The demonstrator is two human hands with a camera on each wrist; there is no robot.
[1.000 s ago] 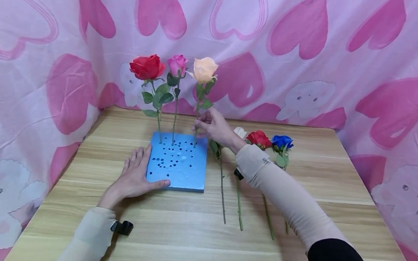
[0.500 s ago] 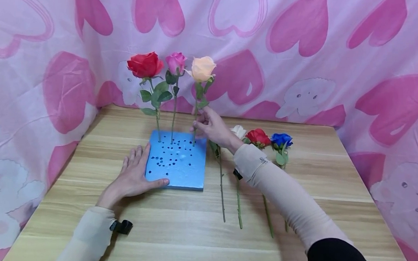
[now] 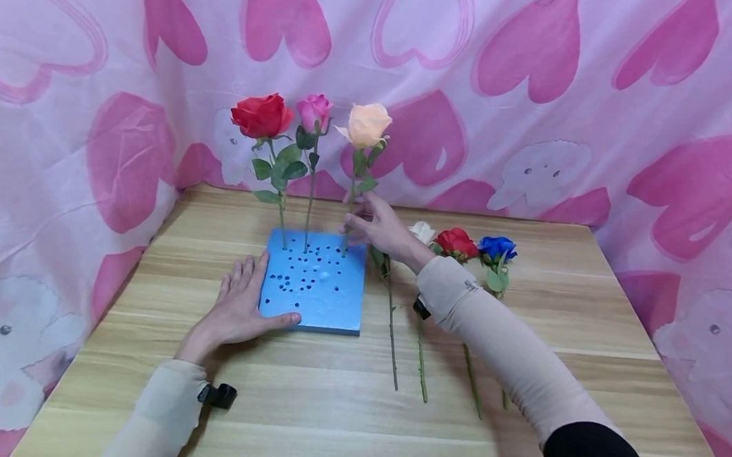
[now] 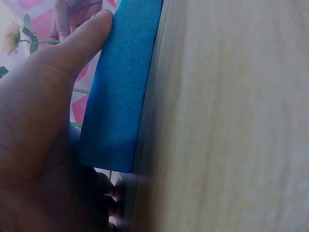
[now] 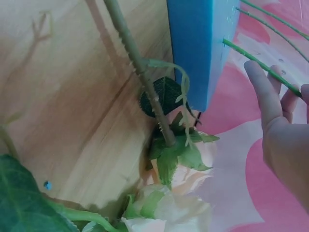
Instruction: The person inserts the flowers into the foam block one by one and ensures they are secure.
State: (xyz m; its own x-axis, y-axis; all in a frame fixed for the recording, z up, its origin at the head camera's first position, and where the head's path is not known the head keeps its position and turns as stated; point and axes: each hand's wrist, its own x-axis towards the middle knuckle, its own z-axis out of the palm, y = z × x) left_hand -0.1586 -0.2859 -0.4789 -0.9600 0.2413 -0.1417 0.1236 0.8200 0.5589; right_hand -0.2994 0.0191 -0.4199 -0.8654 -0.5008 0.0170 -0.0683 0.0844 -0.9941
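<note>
A blue foam block (image 3: 327, 315) full of small holes lies on the table. My left hand (image 3: 236, 312) rests at its near left corner, fingers straight along the left side and thumb (image 4: 94, 34) on the top edge. In its back row stand a red rose (image 3: 262, 116), a pink rose (image 3: 314, 112) and a peach rose (image 3: 368, 125), all upright on long stems. My right hand (image 3: 386, 233) holds the peach rose low on its stem (image 5: 260, 64), between thumb and fingers. That stem enters the block near its back right corner.
Right of the block lie a white rose (image 3: 422, 232), a red rose (image 3: 456, 243) and a blue rose (image 3: 497, 248), partly under my right forearm. Another pale rose (image 5: 188, 162) lies beside them, its head hidden in the head view. A heart-patterned curtain (image 3: 527, 109) hangs behind the table.
The peach rose's head has leaned slightly to the right in my right hand. My left hand stays on the block, and the head view shifts a little.
</note>
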